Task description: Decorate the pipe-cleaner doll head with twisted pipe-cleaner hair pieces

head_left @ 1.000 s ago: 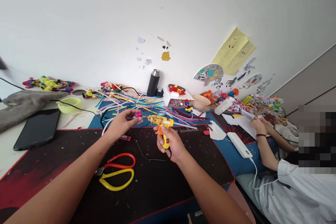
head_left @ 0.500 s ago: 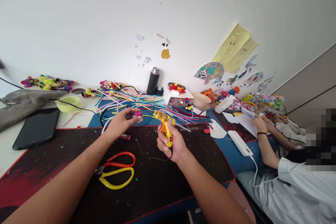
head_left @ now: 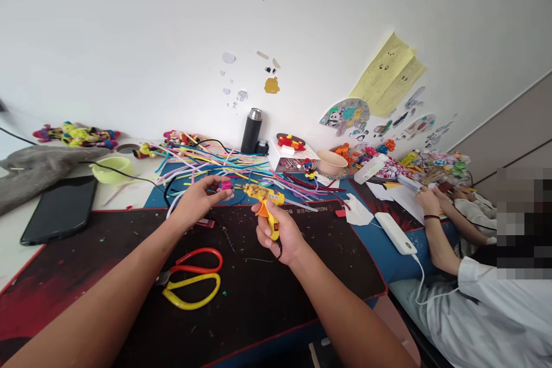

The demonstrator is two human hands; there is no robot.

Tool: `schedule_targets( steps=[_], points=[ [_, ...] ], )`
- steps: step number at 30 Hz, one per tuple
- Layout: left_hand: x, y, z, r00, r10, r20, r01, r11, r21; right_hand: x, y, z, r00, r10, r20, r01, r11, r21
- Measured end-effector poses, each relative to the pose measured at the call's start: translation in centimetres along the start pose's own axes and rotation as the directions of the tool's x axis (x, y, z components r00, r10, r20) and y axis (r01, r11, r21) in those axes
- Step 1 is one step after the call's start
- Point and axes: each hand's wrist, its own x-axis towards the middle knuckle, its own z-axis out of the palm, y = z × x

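Note:
Between the fingertips of my left hand (head_left: 202, 198) is a small bright pink and purple fuzzy piece (head_left: 225, 186), partly hidden by the fingers. My right hand (head_left: 282, 233) is wrapped round the handle of a yellow hot glue gun (head_left: 267, 198), a finger at its orange trigger. The gun's stained nozzle points left at the pink piece, a short gap apart from it. A clear glue stick (head_left: 299, 204) sticks out of the gun's back. Scissors (head_left: 194, 279) with one red and one yellow handle lie on the dark mat (head_left: 259, 310) below my hands.
Loose pipe cleaners (head_left: 202, 158) spread behind my hands. A black thermos (head_left: 252, 132) and a white box (head_left: 291, 155) stand against the wall. On the left lie a black phone (head_left: 60, 210) and a yellow-green coil (head_left: 112, 169). At right a co-worker (head_left: 444, 241) sits near a white power bank (head_left: 394, 233).
The glue gun in my right hand has moved left, its nozzle closer to the pink piece. My left hand has stayed nearly still.

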Motion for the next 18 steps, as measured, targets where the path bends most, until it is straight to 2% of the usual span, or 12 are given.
schedule_targets(
  steps=[5, 10, 18],
  points=[
    [0.0, 0.0, 0.0, 1.0, 0.012, -0.013, -0.012, 1.0, -0.015, 0.3, 0.6, 0.1, 0.99, -0.057, -0.129, 0.029, 0.978, -0.209],
    [-0.1, 0.1, 0.1, 1.0, 0.013, -0.006, -0.013, 1.0, 0.0, 0.8, 0.8, -0.4, 0.964, -0.128, -0.232, 0.025, 0.916, -0.401],
    [-0.1, 0.2, 0.1, 1.0, 0.009, 0.0, -0.009, 0.999, 0.034, 1.0, 1.0, -0.3, 0.949, -0.249, -0.191, 0.074, 0.77, -0.634]
  ],
)
